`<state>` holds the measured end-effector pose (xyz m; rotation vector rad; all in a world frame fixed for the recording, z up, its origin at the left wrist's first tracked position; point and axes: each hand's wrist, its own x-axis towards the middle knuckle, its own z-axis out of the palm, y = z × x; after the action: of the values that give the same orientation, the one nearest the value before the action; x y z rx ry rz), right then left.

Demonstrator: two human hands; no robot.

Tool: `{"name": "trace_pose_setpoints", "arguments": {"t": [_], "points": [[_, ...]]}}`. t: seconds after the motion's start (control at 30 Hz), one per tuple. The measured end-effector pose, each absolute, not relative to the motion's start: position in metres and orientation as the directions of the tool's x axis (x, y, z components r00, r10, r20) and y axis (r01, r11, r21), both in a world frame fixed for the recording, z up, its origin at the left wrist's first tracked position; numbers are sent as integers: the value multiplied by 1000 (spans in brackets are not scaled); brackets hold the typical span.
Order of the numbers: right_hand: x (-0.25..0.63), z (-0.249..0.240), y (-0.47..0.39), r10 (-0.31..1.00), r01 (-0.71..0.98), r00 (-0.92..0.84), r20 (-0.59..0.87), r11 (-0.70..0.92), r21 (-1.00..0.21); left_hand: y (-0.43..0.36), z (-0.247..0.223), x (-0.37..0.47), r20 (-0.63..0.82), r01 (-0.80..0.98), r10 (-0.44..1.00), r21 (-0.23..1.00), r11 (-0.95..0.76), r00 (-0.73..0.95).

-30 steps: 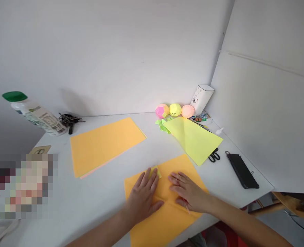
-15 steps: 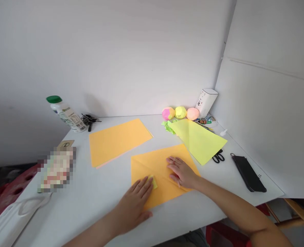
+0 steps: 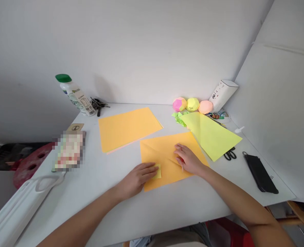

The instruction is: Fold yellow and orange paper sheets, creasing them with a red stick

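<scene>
A sheet of orange paper [image 3: 167, 147] with diagonal crease lines lies on the table before me. My left hand [image 3: 137, 178] rests at its left side, palm down with fingers stretched out. Those fingertips cover part of a small yellow paper piece [image 3: 157, 172] on the sheet. Over the right half of the sheet is my right hand [image 3: 189, 160], fingers curled around a thin, pale pinkish stick-like thing [image 3: 182, 167]. Most of that thing is hidden by the fingers, so its kind is unclear.
More orange sheets [image 3: 128, 128] lie behind left, and a yellow-green sheet [image 3: 212, 133] partly covers black scissors [image 3: 230, 154]. Paper balls [image 3: 193, 104] line the wall. A green-capped bottle [image 3: 77, 96], keys [image 3: 98, 104] and a black case [image 3: 261, 173] stand or lie around.
The camera view has shifted, so the table appears farther left and higher before. My left hand has drawn slightly left, uncovering more of the yellow piece. My right hand stays over the orange sheet.
</scene>
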<state>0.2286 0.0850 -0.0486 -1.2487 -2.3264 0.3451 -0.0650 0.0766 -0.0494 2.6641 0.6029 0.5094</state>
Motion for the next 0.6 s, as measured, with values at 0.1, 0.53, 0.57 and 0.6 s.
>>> {"name": "trace_pose_setpoints", "arguments": {"t": [0.1, 0.53, 0.57, 0.6], "points": [[198, -44, 73, 821, 615, -497, 282, 562, -552, 77, -54, -68, 355, 300, 545, 552, -778, 760], [171, -49, 70, 664, 383, -658, 354, 700, -602, 92, -58, -83, 413, 257, 670, 699, -668, 617], [171, -48, 70, 660, 388, -665, 349, 705, -593, 93, -56, -83, 411, 245, 656, 697, -674, 633], [171, -47, 70, 654, 395, -675, 343, 712, -581, 92, -54, -83, 408, 238, 644, 695, -679, 647]]}}
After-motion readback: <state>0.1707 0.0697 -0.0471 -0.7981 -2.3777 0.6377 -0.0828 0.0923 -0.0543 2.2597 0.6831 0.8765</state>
